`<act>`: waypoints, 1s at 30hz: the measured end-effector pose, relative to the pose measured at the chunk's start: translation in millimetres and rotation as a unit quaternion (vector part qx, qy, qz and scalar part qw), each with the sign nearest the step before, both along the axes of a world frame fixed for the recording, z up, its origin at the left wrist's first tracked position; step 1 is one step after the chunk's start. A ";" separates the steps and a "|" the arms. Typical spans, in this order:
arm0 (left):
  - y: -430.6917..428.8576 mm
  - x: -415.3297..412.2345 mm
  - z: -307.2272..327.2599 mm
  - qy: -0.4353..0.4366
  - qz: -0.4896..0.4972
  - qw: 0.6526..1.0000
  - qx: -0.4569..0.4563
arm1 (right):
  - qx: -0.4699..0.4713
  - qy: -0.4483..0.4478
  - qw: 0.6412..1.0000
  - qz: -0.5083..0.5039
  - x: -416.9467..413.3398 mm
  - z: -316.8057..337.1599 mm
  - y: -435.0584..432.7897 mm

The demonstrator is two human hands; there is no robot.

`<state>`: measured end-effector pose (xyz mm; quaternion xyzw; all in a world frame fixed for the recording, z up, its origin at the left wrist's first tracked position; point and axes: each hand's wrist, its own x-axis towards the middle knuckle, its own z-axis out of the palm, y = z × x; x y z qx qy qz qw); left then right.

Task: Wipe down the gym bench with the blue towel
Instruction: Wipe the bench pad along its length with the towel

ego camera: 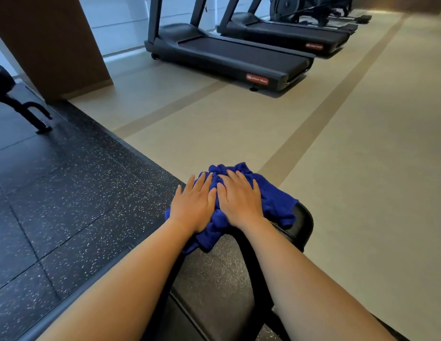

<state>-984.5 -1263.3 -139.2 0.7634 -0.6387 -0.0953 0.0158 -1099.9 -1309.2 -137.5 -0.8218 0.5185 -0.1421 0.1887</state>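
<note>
My left hand (193, 205) and right hand (239, 200) press flat, fingers straight and slightly spread, on the bunched blue towel (276, 200) at the far end of the gym bench (214, 274), where one overlong push could slide it off onto the floor (350, 168).

The left hand (193, 205) and right hand (239, 200) cover the middle of the towel (276, 200); the towel hides the far end of the bench (214, 271), whose near part the bottom edge cuts off; the treadmills (239, 57) lose their uprights at the top edge; the farther label (314, 46) is blurred; the dark machines (313, 8) beyond, perhaps bikes, are unclear.
</note>
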 end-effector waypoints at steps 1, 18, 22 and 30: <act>2.1 -1.3 0.8 -0.001 0.001 1.000 0.002 | 0.006 0.001 1.000 -0.001 -0.8 1.5 3.2; 118.3 -43.5 11.1 0.003 -0.042 0.999 0.025 | -0.020 0.047 0.998 0.040 -67.5 8.9 120.9; 156.0 -50.0 13.2 -0.012 -0.018 1.000 0.023 | -0.013 0.014 0.997 0.072 -68.9 9.0 149.1; 190.9 -39.3 12.9 -0.045 0.091 0.994 0.031 | 0.029 0.002 0.981 0.192 -27.5 9.7 152.1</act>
